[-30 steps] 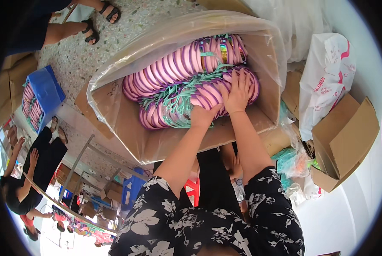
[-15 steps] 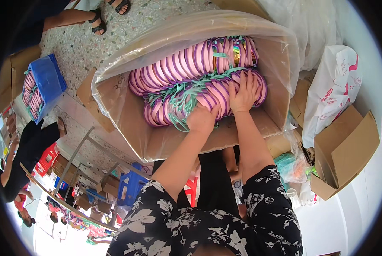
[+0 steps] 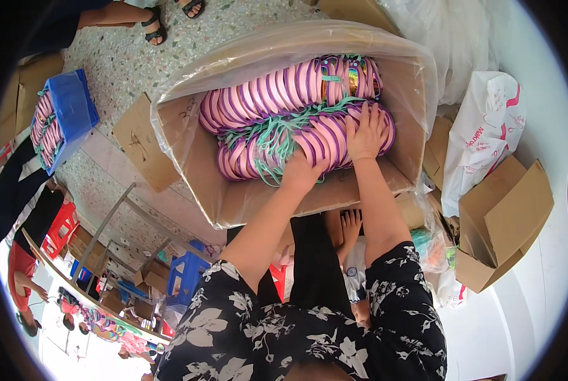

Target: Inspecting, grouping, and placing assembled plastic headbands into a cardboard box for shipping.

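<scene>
While the right hand (image 3: 364, 141) rests spread fingers (image 3: 364, 117) on stacked pink rounds (image 3: 328, 136), the left hand (image 3: 303, 170) touches them, its closure unclear.

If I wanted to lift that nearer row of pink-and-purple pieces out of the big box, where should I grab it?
Probably at both rounded ends, coming from above: the nearer row lies lengthwise, the big box is open on top, and the farther row crowds its far side. I'd avoid the loose teal straps around the middle, which look floppy.
</scene>
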`<state>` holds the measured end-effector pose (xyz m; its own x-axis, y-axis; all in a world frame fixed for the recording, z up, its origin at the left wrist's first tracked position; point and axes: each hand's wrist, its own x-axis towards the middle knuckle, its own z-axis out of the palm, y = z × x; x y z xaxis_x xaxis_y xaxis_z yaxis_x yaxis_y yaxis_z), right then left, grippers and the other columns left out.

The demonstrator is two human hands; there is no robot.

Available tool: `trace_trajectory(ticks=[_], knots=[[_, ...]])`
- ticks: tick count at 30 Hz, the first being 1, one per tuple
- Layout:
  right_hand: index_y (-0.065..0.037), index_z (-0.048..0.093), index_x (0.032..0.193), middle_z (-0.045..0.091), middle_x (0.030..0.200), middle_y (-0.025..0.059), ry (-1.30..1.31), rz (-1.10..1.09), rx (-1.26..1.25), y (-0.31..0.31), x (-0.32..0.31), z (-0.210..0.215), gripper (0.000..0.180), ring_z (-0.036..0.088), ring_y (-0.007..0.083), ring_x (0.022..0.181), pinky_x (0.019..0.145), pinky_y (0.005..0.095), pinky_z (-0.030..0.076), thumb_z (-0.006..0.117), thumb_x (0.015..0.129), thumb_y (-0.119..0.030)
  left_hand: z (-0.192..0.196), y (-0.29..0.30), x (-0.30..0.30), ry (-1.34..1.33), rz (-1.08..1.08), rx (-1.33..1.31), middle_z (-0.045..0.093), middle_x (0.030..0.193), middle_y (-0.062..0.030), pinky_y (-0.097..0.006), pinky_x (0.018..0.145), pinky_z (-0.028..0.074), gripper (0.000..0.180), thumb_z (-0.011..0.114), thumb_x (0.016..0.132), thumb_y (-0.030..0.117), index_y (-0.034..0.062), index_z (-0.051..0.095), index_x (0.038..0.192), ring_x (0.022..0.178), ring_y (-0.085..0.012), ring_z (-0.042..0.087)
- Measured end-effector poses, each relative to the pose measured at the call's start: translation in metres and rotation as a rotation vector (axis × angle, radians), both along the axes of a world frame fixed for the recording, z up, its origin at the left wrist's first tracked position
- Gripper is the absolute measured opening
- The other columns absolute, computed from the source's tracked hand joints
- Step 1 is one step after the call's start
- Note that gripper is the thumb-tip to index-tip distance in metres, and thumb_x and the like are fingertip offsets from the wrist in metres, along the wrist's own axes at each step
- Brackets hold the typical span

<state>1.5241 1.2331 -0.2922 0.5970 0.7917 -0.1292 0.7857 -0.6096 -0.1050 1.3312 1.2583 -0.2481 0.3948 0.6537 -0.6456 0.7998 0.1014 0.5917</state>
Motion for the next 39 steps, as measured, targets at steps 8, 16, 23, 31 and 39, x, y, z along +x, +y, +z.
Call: trace_trajectory(ticks=[8,16,23,31,39], knots=[[-0.016,0.042,0.146,0.034,0.153,0.0168,0.125,-0.005,0.000,0.016,-0.096,0.036,0.072,0.027,0.0403,0.142,0.111,0.0645,0.016,0.058,0.086,-0.052,0.013,-0.011,-0.016,0.003,-0.055,0.074,0.056,0.108,-0.0282,-0.046,0.090,0.048,0.052,0.072,0.080,0.019,-0.0092,0.046,0.115,0.102,-0.0427,0.057],[-0.017,0.049,0.141,0.038,0.151,0.0157,0.039,-0.013,0.023,0.013,-0.107,0.010,0.074,0.029,0.0389,0.142,0.111,0.0655,0.013,0.063,0.080,-0.055,0.016,-0.005,-0.045,-0.082,0.039,0.128,0.058,0.110,-0.0299,-0.048,0.088,0.049,0.049,0.070,0.082,0.018,-0.0080,0.050,0.118,0.102,-0.0454,0.057],[-0.016,0.045,0.144,0.040,0.150,0.0147,0.026,-0.015,-0.022,0.016,-0.110,0.024,0.069,0.029,0.0372,0.142,0.112,0.0639,0.015,0.057,0.087,-0.054,0.056,-0.011,-0.102,-0.109,0.023,0.128,0.058,0.114,-0.0248,-0.046,0.094,0.046,0.049,0.070,0.083,0.017,-0.0050,0.051,0.122,0.108,-0.0407,0.056],[-0.004,0.047,0.137,0.049,0.139,0.0181,0.067,0.008,0.162,-0.001,-0.085,0.054,0.057,0.042,0.0345,0.133,0.109,0.0524,0.029,0.057,0.092,-0.038,0.097,-0.029,-0.185,-0.160,0.056,0.192,0.059,0.113,-0.0231,-0.047,0.094,0.045,0.043,0.070,0.084,0.019,-0.0015,0.054,0.119,0.106,-0.0413,0.056],[-0.001,0.059,0.120,0.059,0.124,0.0206,0.180,-0.036,0.280,0.012,0.027,0.020,0.038,0.057,0.0411,0.111,0.097,0.0453,0.045,0.062,0.090,-0.023,0.099,0.020,-0.079,-0.447,-0.208,0.561,0.061,0.108,-0.0134,-0.045,0.093,0.044,0.032,0.072,0.079,0.017,0.0034,0.061,0.106,0.102,-0.0328,0.058]])
